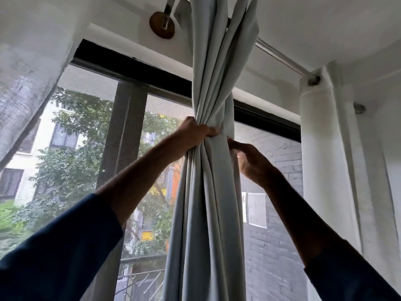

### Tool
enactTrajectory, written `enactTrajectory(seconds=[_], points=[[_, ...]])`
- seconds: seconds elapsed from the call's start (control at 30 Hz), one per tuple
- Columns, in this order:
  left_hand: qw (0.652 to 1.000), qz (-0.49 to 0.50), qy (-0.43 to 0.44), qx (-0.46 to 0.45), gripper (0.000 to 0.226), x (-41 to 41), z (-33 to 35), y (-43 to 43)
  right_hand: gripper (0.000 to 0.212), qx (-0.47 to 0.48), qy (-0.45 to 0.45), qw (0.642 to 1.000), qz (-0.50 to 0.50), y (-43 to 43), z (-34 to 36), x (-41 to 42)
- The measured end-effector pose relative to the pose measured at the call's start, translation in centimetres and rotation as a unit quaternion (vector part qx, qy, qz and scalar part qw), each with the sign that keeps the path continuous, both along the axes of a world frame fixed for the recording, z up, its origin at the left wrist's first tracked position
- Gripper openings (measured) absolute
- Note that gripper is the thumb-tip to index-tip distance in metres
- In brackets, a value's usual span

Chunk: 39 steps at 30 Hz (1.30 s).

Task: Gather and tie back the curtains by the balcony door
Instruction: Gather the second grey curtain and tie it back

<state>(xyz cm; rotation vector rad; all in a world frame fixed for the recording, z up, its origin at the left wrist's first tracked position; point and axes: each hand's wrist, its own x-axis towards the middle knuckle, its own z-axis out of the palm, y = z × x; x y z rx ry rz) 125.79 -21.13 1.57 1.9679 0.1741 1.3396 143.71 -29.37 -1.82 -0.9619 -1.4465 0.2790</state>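
Observation:
A pale grey-blue curtain (pixel 208 203) hangs bunched into a narrow column from the metal rod (pixel 280 55) in front of the balcony door. My left hand (pixel 195 132) is clenched around the gathered folds at their pinched waist, well above my head. My right hand (pixel 249 157) reaches in from the right and touches the curtain's right edge just below that waist, fingers curled toward the cloth; whether it grips anything is hidden. A white curtain (pixel 323 159) hangs gathered at the right end of the rod.
A sheer white curtain (pixel 26 88) drapes at the upper left. Behind the cloth is the dark-framed screen door (pixel 128 135), with trees, buildings and a balcony railing (pixel 141 276) outside. A round wooden rod bracket (pixel 161 23) sits on the wall above.

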Motion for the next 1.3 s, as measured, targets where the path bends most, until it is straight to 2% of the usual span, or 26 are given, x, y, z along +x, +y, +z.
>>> enactTrajectory(seconds=[0.07,0.13,0.23,0.3,0.37,0.47,0.57,0.67,0.73,0.83,1.0,1.13,1.3], points=[[0.999,-0.022,0.006,-0.021,0.082,-0.2,-0.1,0.7,0.038,-0.025,0.039,0.997,0.069,0.5,-0.3,-0.3],[0.997,-0.061,0.013,-0.036,0.077,-0.6,-0.3,0.8,0.039,-0.03,0.063,0.994,0.085,0.9,-0.8,-0.4],[0.995,-0.089,0.014,-0.039,0.049,-0.6,-0.3,1.3,0.045,-0.023,0.068,0.996,0.046,1.3,-1.0,-0.4],[0.997,-0.076,0.005,-0.033,0.048,-0.5,-0.3,1.8,0.051,-0.039,0.054,0.998,0.002,1.2,-0.8,-0.5],[1.0,-0.015,0.002,0.004,0.055,-0.3,-0.4,1.9,0.057,-0.033,0.033,0.996,-0.074,1.2,-0.6,-0.5],[0.99,0.116,-0.004,0.082,0.059,0.2,-0.7,1.4,0.037,0.047,0.015,0.981,-0.187,0.6,-0.5,-0.7],[0.969,0.204,-0.017,0.14,0.052,0.3,-1.4,0.2,0.035,0.096,-0.015,0.963,-0.251,0.0,-0.9,-1.0],[0.94,0.286,0.008,0.186,0.047,0.1,-2.4,-1.1,0.045,0.122,-0.056,0.923,-0.361,-0.3,-1.8,-1.8],[0.925,0.321,0.018,0.201,0.046,0.1,-3.1,-2.0,0.045,0.145,-0.086,0.893,-0.418,-0.5,-2.7,-2.3],[0.9,0.372,0.029,0.226,0.045,0.6,-4.3,-3.1,0.036,0.172,-0.111,0.866,-0.456,-0.8,-4.0,-2.9],[0.868,0.415,0.026,0.272,0.04,1.2,-7.0,-3.8,0.031,0.176,-0.136,0.847,-0.483,-1.0,-6.0,-4.7],[0.869,0.407,0.032,0.279,0.028,1.4,-10.4,-3.7,0.03,0.168,-0.129,0.863,-0.458,-0.8,-8.5,-5.6],[0.903,0.326,0.042,0.277,0.007,1.1,-14.8,-2.9,0.028,0.145,-0.085,0.912,-0.374,-0.5,-12.5,-5.7]])
